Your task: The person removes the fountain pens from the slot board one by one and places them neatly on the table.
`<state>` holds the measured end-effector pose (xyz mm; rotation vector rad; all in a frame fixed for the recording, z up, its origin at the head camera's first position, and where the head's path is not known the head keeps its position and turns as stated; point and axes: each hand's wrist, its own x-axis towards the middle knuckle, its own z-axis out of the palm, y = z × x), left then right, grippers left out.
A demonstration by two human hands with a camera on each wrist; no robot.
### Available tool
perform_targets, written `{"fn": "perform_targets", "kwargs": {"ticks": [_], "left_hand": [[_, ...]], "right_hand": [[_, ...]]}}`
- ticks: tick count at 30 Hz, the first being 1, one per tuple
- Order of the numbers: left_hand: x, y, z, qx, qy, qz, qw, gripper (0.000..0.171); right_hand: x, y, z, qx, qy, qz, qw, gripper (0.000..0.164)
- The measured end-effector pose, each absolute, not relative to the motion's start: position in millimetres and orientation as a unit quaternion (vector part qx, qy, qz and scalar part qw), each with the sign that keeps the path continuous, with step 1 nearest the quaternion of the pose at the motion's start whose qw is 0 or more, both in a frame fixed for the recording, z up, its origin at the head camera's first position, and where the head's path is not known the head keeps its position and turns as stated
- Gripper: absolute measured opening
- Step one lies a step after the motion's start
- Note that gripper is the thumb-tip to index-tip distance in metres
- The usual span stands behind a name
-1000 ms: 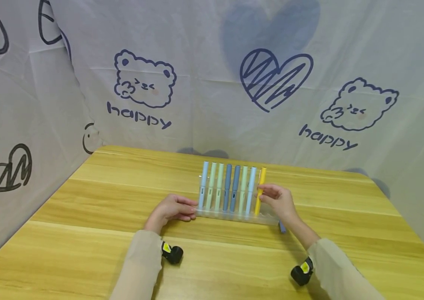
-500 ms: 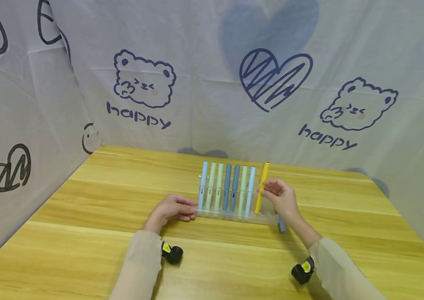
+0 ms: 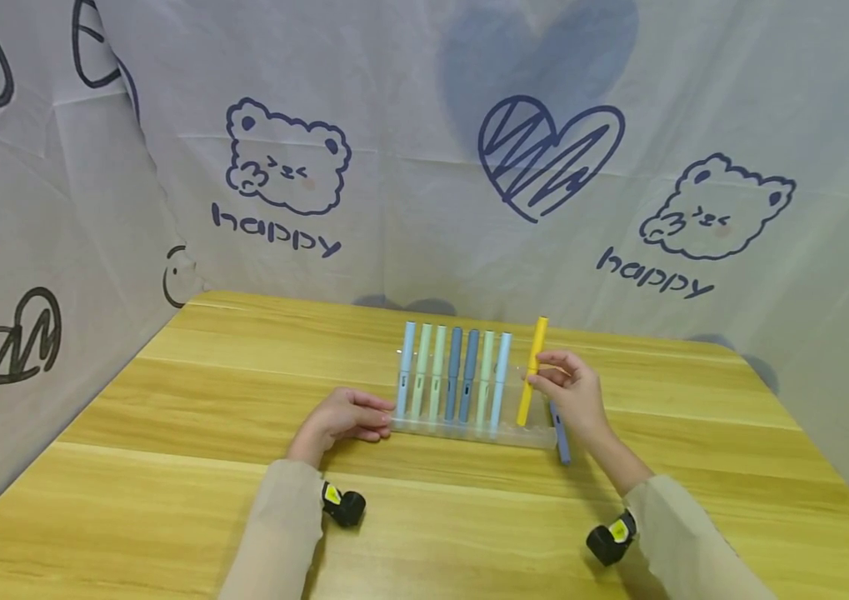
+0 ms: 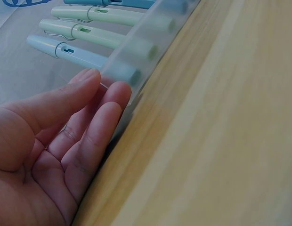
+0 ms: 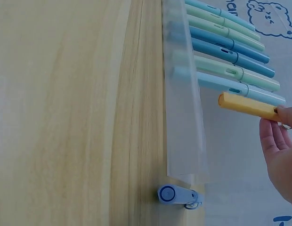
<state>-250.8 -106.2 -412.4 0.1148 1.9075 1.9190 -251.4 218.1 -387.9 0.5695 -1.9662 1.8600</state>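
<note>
Head view: the right hand [image 3: 577, 400] pinches a yellow pen [image 3: 536, 347] between thumb and fingertips, partway along its length. The pen is slim, straight and bright yellow from end to end, tilted with its top leaning right, near the right part of a clear rack [image 3: 502, 436]. The left hand [image 3: 345, 417] grips the rack's left end. Seven pens [image 3: 472, 358] stand there in a row: pale blue, two light green, two dark blue, light green, pale blue. A blue pen [image 3: 560, 437] lies at the rack's right end (touching it or just beside, I cannot tell) on the wooden table [image 3: 424, 537].

Left wrist view: thumb and fingertips pinch the see-through rack at its corner, next to a glossy pale blue pen with a small slot in its barrel.

Right wrist view: the yellow pen looks softer, almost orange, its smooth round end pointing toward the frosted front lip and apart from it; the hand hides the other end.
</note>
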Motion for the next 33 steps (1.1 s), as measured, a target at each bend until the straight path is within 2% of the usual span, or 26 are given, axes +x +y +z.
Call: {"fn": "perform_targets", "kwargs": {"ticks": [7,16,21,31,33], "left_hand": [[-251.0,-105.4,-412.7,0.038,0.689,0.691,0.216,0.03],[-251.1,-105.5,-411.8,0.037,0.691,0.688,0.218,0.031],[-251.2,-105.2,-412.0,0.036,0.693,0.687,0.218,0.03],[-250.4,-105.5,-411.4,0.041,0.691,0.688,0.218,0.031],[-250.5,-105.5,-411.5,0.042,0.691,0.688,0.218,0.031]], "right_hand": [[-261.1,231.6,-402.7,0.227,-0.672,0.686,0.162,0.029],[-233.2,223.4,-373.3,0.188,-0.686,0.686,0.152,0.031],[-227.5,227.0,-370.5,0.169,-0.69,0.688,0.15,0.029],[-268.1,276.3,-428.7,0.201,-0.681,0.685,0.162,0.032],[-256.8,271.7,-417.0,0.214,-0.658,0.706,0.15,0.031]]}}
